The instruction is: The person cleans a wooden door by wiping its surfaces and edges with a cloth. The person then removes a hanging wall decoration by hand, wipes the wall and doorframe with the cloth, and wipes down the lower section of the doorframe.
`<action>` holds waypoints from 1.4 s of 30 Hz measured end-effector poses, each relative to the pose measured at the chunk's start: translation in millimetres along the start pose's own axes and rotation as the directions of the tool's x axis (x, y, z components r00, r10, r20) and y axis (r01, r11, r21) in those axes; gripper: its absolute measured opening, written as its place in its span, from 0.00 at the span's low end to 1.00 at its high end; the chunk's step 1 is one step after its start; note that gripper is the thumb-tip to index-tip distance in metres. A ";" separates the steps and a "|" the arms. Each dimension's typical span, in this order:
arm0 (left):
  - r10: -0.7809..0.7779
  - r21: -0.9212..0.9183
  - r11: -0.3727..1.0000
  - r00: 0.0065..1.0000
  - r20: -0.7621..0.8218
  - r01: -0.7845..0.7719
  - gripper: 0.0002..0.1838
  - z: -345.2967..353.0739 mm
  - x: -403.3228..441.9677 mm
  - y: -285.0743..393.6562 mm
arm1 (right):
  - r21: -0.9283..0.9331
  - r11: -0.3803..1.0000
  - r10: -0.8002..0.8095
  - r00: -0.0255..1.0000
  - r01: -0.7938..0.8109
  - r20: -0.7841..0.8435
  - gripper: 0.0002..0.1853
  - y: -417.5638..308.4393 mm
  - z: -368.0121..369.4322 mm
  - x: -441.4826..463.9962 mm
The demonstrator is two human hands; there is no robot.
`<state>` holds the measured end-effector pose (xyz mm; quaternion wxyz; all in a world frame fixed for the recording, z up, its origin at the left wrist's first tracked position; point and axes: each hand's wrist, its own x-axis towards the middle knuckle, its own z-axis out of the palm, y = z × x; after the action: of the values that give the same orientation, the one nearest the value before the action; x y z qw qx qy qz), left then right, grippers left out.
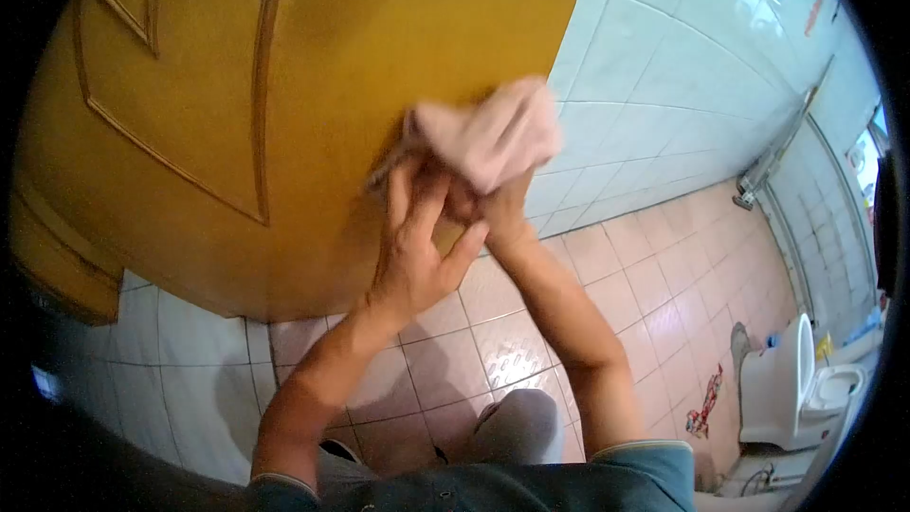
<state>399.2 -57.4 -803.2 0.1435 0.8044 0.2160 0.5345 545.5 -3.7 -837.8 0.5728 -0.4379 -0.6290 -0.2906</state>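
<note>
A pink cloth (498, 133), blurred by motion, is bunched up in front of the yellow-brown wooden door (332, 66). My right hand (509, 216) grips it from below and the right side, with most of the fingers hidden under its folds. At the cloth's lower left edge is my left hand (414, 251), its fingers bent onto the fabric and its thumb reaching toward my right hand. The left fingertips are blurred against the cloth. Whether the cloth touches the door I cannot tell.
Pale tiled wall (654, 85) stands right of the door's edge. Pink tiles cover the floor (607, 256), with a floor drain (513, 356) below my hands. At the far right are a white toilet (779, 389) and a red patterned item (704, 408) on the floor.
</note>
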 end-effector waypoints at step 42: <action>-0.521 -0.668 0.486 0.800 0.297 0.564 0.33 46.3 -106.9 -53.5 | 0.347 0.253 0.724 0.414 -0.903 0.551 0.16 -48.6 -51.3 -110.4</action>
<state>395.6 -64.6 -931.2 0.6175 0.5826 0.2229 0.4792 522.0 -94.0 -929.8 0.6480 -0.5290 -0.4342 0.3343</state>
